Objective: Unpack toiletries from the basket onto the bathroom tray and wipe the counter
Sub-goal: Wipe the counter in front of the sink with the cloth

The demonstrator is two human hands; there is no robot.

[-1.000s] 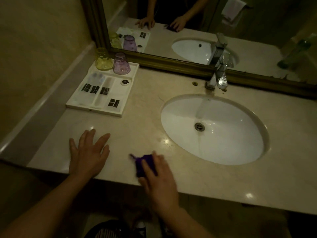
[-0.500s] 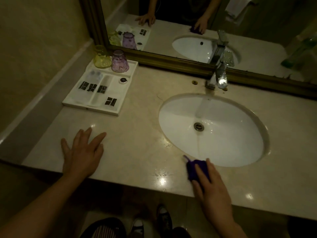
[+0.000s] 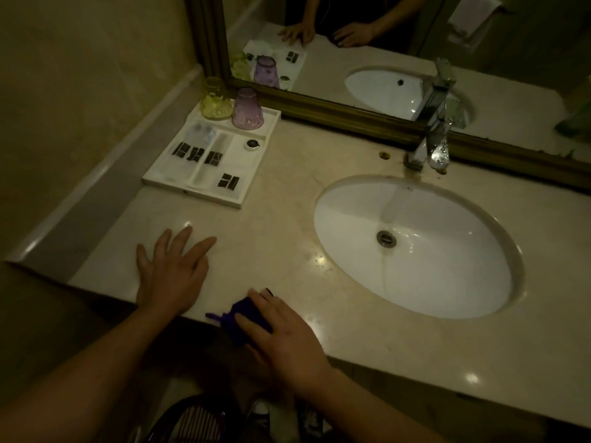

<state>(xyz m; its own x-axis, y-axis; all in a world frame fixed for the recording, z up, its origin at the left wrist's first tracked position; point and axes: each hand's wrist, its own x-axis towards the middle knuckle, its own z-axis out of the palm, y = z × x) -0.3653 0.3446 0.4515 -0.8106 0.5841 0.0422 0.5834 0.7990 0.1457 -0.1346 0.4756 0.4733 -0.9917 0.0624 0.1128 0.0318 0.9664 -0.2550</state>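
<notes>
My right hand [image 3: 284, 330] presses a dark purple cloth [image 3: 244, 318] flat against the beige counter [image 3: 281, 219] at its front edge, left of the sink. My left hand [image 3: 172, 270] lies flat on the counter with its fingers spread and holds nothing. A white tray [image 3: 252, 187] sits at the back left with several white packets marked in black, a small round dark-lidded item [image 3: 251, 144], and two upturned glasses, one yellow [image 3: 216, 99] and one purple [image 3: 248, 108]. A dark basket [image 3: 192, 420] shows below the counter edge, partly hidden.
A white oval sink [image 3: 415, 244] is set in the counter's middle, with a chrome tap [image 3: 430, 135] behind it. A framed mirror [image 3: 399, 43] runs along the back. The wall [image 3: 80, 91] closes the left side. Shoes show on the floor below.
My right hand slid the cloth right along the front edge toward the sink, then back left close to my left hand. My left hand stayed flat in place.
</notes>
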